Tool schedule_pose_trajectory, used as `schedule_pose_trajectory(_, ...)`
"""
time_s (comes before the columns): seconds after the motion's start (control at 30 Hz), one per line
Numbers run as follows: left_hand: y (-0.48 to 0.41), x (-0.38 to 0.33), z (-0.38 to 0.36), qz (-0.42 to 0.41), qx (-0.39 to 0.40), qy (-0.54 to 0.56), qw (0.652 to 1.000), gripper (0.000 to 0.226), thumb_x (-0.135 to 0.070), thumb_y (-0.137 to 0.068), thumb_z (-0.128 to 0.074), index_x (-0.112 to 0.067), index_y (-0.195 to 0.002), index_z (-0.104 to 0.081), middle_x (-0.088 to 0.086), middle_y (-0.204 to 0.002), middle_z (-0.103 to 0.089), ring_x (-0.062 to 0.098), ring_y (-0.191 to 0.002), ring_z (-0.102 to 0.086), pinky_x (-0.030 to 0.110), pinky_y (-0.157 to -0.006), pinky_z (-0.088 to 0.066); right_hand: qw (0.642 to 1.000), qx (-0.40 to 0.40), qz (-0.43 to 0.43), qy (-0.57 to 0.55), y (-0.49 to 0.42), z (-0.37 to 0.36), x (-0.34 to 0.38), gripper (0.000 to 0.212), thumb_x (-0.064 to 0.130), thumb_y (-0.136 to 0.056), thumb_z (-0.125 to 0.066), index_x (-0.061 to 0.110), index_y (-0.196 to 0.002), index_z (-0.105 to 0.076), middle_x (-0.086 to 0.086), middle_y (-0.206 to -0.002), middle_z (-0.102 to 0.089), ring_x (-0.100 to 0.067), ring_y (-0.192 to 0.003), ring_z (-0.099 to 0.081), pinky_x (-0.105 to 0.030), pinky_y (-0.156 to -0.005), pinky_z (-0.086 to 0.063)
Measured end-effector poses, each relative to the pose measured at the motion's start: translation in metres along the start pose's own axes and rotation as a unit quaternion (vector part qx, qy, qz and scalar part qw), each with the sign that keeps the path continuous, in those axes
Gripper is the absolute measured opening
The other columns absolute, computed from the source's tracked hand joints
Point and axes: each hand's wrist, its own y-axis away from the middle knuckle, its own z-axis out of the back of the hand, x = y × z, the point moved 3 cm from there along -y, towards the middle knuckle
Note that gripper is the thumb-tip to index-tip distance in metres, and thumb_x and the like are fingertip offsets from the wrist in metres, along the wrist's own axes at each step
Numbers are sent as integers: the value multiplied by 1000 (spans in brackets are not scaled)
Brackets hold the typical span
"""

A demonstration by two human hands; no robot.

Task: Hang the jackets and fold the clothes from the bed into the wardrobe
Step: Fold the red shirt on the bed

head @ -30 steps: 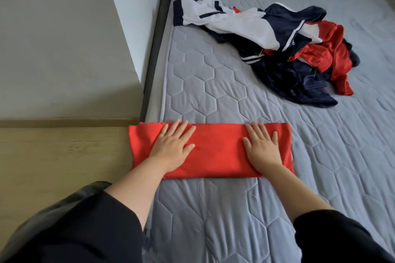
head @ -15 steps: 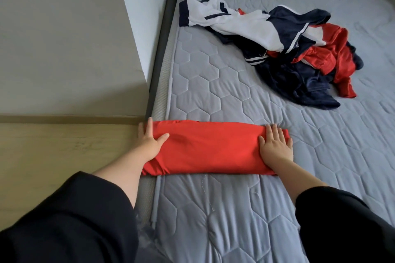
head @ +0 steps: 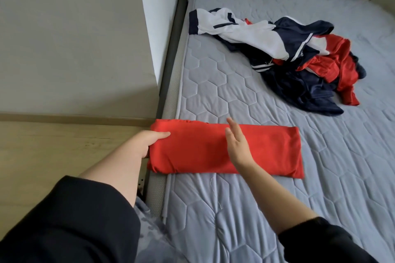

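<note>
A: What is nearest?
B: Two black sleeves, then bare forearms reaching over a grey quilted mattress (head: 213, 83)

A: What are the hands doing?
B: The left hand (head: 147, 141) grasps the left end of a folded red garment (head: 192, 151), thumb on top, fingers hidden beneath. The right hand (head: 238, 146) is released, fingers straight, over the garment's middle; whether it touches is unclear

A: And the cloth?
B: It lies as a long band across the mattress edge, stretching rightward from the grasp

A: Beyond it?
B: Farther off, right of both hands, a loose pile of clothes (head: 299, 60), white, navy and red
</note>
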Motion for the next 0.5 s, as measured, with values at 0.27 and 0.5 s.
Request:
schedule_pose_trajectory(0.27,16,-8,-7,-33,22,-30,999,9,1,-83,-63,-6,-86,-59,11,-78,-65,21,-65,-61,30,-64,-49,993,-31,-89,-70,-5,-23,-29,42,19,-103,-33,11,-144,-37,-3,-149,-39,-11,-136,-34,-13,-103,-22)
schedule_pose_trajectory(0.5,29,-29,-27,-107,83,20,991,13,6,-81,-57,-5,-79,-63,4,-58,-67,14,-48,-63,17,-46,-48,992,-32,-102,-67,-7,-33,-34,41,15,-102,-34,11,-142,-39,-6,-144,-44,-15,-130,-39,-17,-101,-25)
